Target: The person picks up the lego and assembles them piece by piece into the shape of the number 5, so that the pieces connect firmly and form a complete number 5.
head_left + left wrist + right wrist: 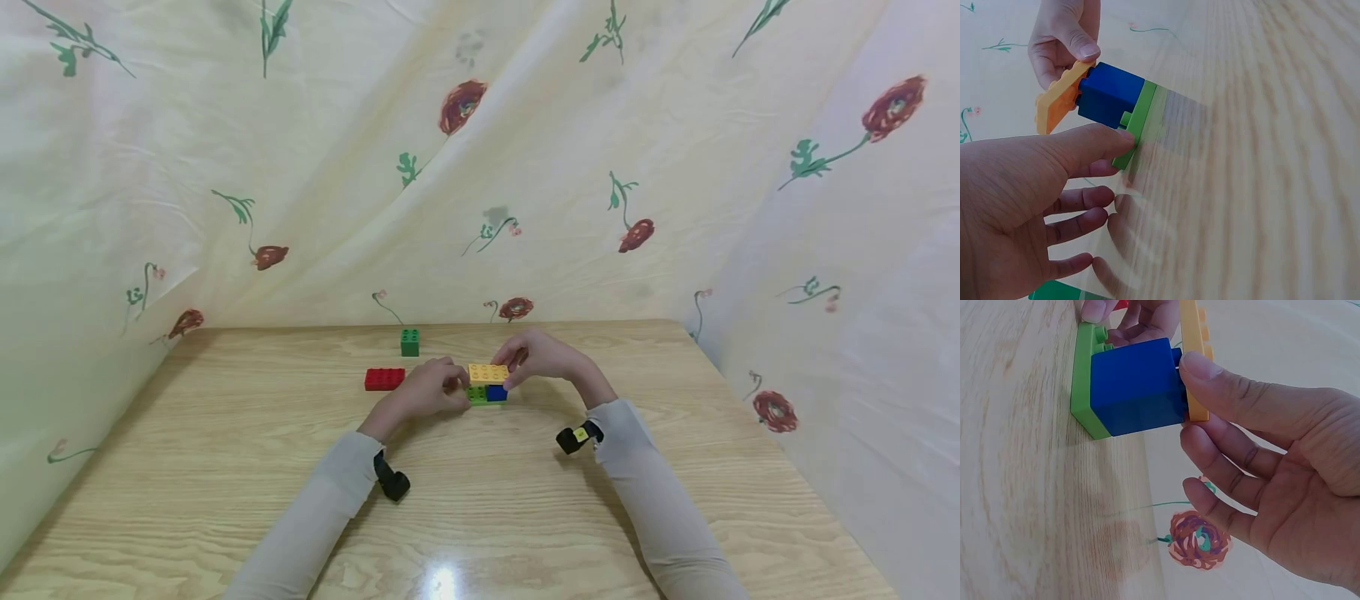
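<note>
yellow plate (488,374) is the thing to watch from where i'm standing. call the curtain side 12 o'clock and the person 6. it's right over a blue brick (497,393), which stands on the right end of a light green plate (477,395) on the wooden table (495,500).

the relation that matters, i reckon, is its underside against the blue studs. you can see those studs between the two in both wrist views, so it doesn't look fully seated, and from the left wrist it runs a bit askew to the light green plate. can't tell if it's actually touching the studs.

long axis goes roughly 9 to 3. right hand (543,357) is the nearer one, coming in from about 2 and pinching the 3 o'clock end between thumb and fingers, so the plate lies toward 8 from that grip. left hand (435,388) is over at 8 to 9, narrow pinch on the light green plate's left end, not on the yellow.

looks-wise: thin, flat, plain warm yellow, two rows of four round studs facing up.

also a red brick (385,380) off at 9 and a dark green brick (409,343) around 10.
</note>
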A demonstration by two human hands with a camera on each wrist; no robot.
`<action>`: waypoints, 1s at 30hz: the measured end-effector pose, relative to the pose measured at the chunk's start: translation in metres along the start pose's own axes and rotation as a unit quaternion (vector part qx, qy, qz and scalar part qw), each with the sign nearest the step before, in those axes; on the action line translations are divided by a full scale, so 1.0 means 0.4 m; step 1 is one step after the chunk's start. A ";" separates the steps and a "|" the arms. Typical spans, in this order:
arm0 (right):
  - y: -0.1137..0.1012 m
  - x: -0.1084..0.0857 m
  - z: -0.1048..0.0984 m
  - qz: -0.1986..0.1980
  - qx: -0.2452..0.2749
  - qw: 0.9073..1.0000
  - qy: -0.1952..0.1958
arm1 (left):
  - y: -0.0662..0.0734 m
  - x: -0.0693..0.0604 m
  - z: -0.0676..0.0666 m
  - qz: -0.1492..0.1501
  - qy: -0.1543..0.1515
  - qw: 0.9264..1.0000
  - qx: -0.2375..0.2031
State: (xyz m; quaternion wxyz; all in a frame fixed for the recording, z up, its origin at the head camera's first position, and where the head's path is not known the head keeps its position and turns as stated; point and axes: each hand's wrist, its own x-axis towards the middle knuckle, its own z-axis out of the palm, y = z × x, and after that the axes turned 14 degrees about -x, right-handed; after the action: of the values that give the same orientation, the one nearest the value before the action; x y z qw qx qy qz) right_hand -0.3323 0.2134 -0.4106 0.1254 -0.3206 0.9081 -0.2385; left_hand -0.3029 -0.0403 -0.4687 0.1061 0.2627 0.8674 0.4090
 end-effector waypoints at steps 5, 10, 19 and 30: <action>-0.001 -0.002 0.002 -0.002 0.002 1.000 0.002 | -0.001 -0.002 0.000 -0.002 -0.001 1.000 0.001; -0.004 -0.004 0.001 -0.002 0.002 1.000 0.001 | 0.000 -0.003 -0.001 -0.002 -0.002 1.000 0.000; -0.003 -0.005 0.000 -0.003 -0.002 1.000 0.000 | -0.002 -0.003 0.000 -0.001 -0.004 1.000 -0.001; -0.010 -0.009 0.001 -0.007 -0.010 1.000 -0.002 | 0.003 -0.012 -0.001 0.006 -0.006 1.000 0.002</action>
State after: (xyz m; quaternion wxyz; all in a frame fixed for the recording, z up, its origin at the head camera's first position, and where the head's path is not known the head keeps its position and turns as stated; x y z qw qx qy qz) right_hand -0.3276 0.2129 -0.4085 0.1225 -0.3286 0.9080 -0.2294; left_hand -0.2984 -0.0425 -0.4677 0.1088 0.2705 0.8661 0.4061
